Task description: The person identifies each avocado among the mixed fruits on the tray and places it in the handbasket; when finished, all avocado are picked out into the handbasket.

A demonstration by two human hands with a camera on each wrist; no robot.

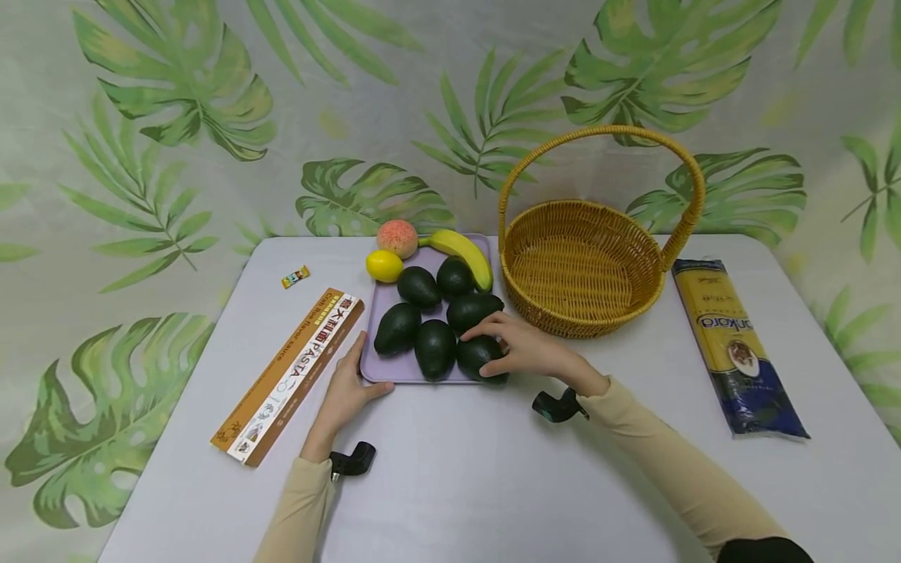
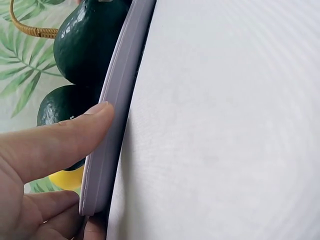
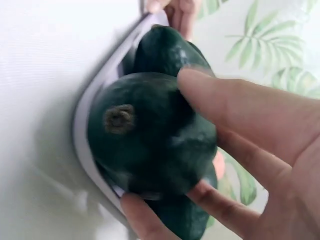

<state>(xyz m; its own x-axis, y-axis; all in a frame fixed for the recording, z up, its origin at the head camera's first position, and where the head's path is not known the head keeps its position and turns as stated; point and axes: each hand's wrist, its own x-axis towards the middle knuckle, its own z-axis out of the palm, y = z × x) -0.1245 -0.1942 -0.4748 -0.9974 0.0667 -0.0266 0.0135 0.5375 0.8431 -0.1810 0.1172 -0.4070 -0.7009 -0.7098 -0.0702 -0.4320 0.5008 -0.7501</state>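
A lilac tray holds several dark green avocados, among them one at its front middle. My left hand holds the tray's front left corner; its thumb lies against the front rim and the fingers are at the side. With the fingers and thumb of my right hand spread round it, I grip the avocado at the front right corner. Its stem end faces the right wrist camera. A banana, a yellow lemon and a peach lie at the tray's back.
A wicker basket with a tall handle stands right of the tray. Farther right lies a pasta bag. A long pasta box is at the left, with a small wrapped candy behind it. A leaf-patterned cloth hangs behind the table.
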